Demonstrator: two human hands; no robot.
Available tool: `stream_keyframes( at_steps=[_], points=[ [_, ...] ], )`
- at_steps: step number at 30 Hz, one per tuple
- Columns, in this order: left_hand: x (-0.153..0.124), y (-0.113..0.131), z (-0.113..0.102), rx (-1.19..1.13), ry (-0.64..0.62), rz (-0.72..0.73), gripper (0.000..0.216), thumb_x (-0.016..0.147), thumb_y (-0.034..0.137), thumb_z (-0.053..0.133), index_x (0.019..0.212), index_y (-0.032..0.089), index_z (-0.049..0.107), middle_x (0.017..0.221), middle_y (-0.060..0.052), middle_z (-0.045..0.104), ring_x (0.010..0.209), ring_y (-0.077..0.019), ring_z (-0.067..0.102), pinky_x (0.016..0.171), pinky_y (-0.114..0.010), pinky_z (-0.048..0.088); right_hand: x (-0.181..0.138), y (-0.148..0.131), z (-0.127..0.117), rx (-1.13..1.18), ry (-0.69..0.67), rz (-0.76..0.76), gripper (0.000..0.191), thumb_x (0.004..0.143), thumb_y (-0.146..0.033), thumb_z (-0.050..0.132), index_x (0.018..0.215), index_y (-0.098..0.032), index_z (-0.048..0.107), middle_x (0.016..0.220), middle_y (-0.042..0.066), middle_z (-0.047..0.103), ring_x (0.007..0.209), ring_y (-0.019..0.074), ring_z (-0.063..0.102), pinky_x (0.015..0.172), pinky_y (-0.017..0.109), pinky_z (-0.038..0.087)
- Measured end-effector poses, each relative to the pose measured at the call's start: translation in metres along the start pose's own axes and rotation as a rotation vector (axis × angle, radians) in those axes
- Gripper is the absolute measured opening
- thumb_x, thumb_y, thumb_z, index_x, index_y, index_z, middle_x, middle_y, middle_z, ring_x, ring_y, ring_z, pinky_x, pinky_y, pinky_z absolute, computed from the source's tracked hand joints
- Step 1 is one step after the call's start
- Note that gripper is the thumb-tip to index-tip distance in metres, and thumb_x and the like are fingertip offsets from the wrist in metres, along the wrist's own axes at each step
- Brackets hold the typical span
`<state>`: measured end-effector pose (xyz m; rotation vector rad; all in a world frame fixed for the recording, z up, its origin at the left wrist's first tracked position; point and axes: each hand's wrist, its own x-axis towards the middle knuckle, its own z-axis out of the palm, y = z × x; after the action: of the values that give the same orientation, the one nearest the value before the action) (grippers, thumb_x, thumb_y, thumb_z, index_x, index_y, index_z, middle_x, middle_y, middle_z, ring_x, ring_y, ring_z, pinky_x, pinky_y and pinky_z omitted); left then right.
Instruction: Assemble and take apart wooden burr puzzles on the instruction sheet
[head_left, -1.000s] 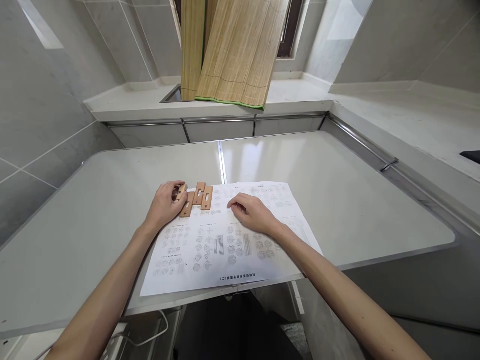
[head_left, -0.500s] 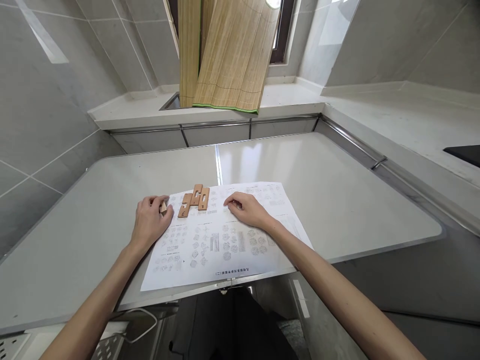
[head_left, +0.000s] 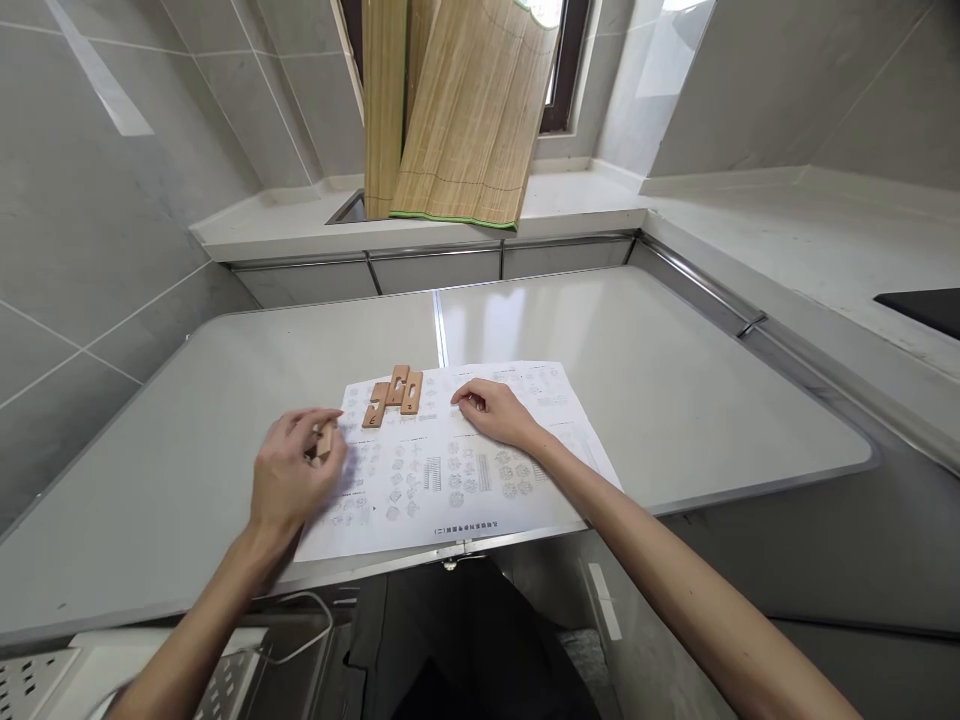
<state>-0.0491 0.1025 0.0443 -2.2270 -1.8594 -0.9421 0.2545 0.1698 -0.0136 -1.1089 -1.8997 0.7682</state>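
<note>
My left hand (head_left: 296, 465) is closed around a small light wooden puzzle piece (head_left: 324, 440), at the left edge of a printed sheet (head_left: 427, 500). Fingers and thumb hide most of this piece. To its right lie three flat wooden puzzle pieces with cut-out slots: one marked 3 (head_left: 376, 405), one marked 1 (head_left: 397, 386) and one marked 2 (head_left: 411, 393), side by side and stepped on the sheet. My right hand (head_left: 491, 408) rests on the sheet's upper middle, fingers curled in toward the thumb, with no object visible in it.
The sheet carries small line diagrams and lies on a pale folding table (head_left: 712, 420) with a centre seam. Behind stands a white ledge (head_left: 285, 225) with a bamboo mat (head_left: 465, 120) hanging over it. A metal rail (head_left: 697, 275) runs along the right side.
My left hand has lifted and come slightly nearer to me, turning so more of its wooden piece shows. The right hand stays on the sheet. The view has shifted a little.
</note>
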Motion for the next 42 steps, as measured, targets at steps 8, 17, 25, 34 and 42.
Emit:
stream_keyframes(
  at_steps=[8,17,25,34,42],
  points=[
    [-0.044,0.071,0.017,-0.18,-0.225,0.356,0.033,0.093,0.021,0.059,0.126,0.024,0.061,0.12,-0.011,0.068,0.108,-0.0293,0.065,0.093,-0.046,0.057,-0.018,-0.026,0.001,-0.076,-0.023,-0.016,0.023,0.099,-0.011,0.051,0.108,-0.021,0.07,0.096,0.004,0.072,0.084,0.019,0.063,0.079,0.034,0.049],
    [-0.055,0.071,0.031,-0.213,-0.3,0.332,0.045,0.095,0.024,0.062,0.138,0.022,0.052,0.127,-0.012,0.066,0.111,-0.0292,0.064,0.096,-0.046,0.056,-0.087,-0.073,0.009,0.093,0.075,0.08,0.017,0.103,-0.021,0.056,0.115,-0.024,0.067,0.106,0.004,0.072,0.09,0.0193,0.066,0.082,0.034,0.053],
    [-0.061,0.045,0.011,-0.256,-0.373,0.25,0.08,0.085,0.048,0.081,0.151,0.023,0.043,0.145,-0.015,0.056,0.136,-0.0361,0.053,0.111,-0.053,0.051,-0.107,-0.082,0.035,0.097,0.144,0.067,0.022,0.1,-0.017,0.057,0.119,-0.025,0.065,0.11,0.007,0.07,0.098,0.0227,0.067,0.087,0.037,0.055],
    [-0.085,0.025,0.008,-0.284,-0.316,0.132,0.073,0.079,0.052,0.088,0.14,0.028,0.057,0.151,-0.014,0.048,0.141,-0.0393,0.044,0.113,-0.059,0.047,-0.109,-0.081,0.034,0.032,0.074,0.089,0.028,0.096,-0.022,0.065,0.124,-0.026,0.063,0.119,0.007,0.068,0.105,0.024,0.066,0.091,0.038,0.055],
    [-0.086,0.021,0.001,-0.434,-0.389,0.026,0.074,0.08,0.05,0.087,0.143,0.029,0.055,0.135,-0.01,0.063,0.127,-0.034,0.056,0.107,-0.052,0.05,-0.112,-0.08,0.034,0.002,0.031,0.089,0.033,0.096,-0.028,0.067,0.128,-0.028,0.062,0.126,0.008,0.066,0.112,0.027,0.066,0.094,0.042,0.058]
  ],
)
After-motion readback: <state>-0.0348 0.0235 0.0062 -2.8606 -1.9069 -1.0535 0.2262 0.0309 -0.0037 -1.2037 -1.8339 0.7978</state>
